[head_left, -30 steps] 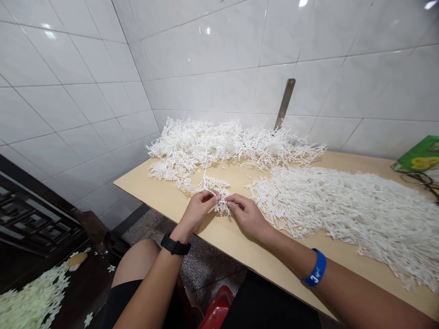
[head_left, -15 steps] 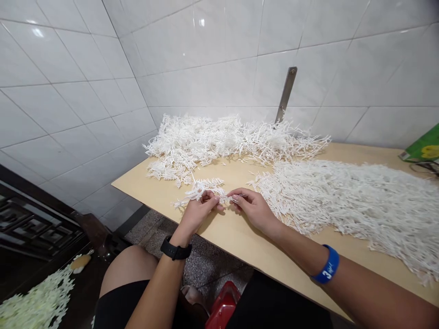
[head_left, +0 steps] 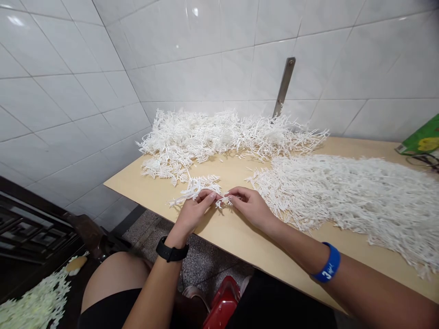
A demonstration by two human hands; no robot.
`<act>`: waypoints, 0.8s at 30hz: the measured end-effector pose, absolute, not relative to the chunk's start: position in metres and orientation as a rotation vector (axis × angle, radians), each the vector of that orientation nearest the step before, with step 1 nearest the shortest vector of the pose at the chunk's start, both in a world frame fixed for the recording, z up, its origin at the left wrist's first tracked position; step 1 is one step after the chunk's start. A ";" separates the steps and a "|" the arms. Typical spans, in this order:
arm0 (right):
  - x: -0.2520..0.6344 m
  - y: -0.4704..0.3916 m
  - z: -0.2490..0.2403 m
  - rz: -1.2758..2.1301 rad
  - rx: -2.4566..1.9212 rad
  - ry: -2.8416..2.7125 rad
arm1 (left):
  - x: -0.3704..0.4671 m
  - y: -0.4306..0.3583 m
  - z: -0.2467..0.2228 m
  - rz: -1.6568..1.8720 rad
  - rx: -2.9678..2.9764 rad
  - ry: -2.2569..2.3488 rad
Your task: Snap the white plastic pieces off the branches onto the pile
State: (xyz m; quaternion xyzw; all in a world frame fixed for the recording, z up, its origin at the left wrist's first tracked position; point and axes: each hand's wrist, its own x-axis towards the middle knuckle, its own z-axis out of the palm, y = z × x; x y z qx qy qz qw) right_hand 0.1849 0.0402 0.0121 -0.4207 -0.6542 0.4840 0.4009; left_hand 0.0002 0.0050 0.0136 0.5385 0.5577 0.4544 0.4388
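Observation:
Between my two hands is a small white branching plastic sprig (head_left: 224, 201). My left hand (head_left: 196, 211) pinches its left side, with more white sprigs (head_left: 195, 187) spreading out behind the fingers. The tips of my right hand (head_left: 252, 205) close on the sprig's right end. Both hands are just above the front part of the tan tabletop (head_left: 236, 233). Right of my right hand spreads a wide flat mat of white sprigs (head_left: 343, 192). A looser, taller heap of white sprigs (head_left: 212, 135) lies behind my hands.
A metal bar (head_left: 284, 84) stands against the tiled wall behind the heap. At the far right is a green packet (head_left: 420, 137) beside dark wires. Pale green pieces (head_left: 37, 297) lie on a dark surface at lower left. A red plastic object (head_left: 224, 304) is below the table edge.
The view has shifted slightly. My fingers have changed their hold a little, and the small sprig between them now shows more clearly, hanging lower.

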 end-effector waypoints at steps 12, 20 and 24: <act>0.185 0.043 0.012 1.274 -1.067 -1.673 | 0.007 0.004 0.019 1.099 1.446 1.440; 0.186 0.040 0.015 1.308 -1.061 -1.691 | 0.006 0.004 0.014 1.143 1.429 1.327; 0.184 0.039 0.022 1.355 -1.048 -1.682 | 0.005 0.002 0.010 1.151 1.476 1.328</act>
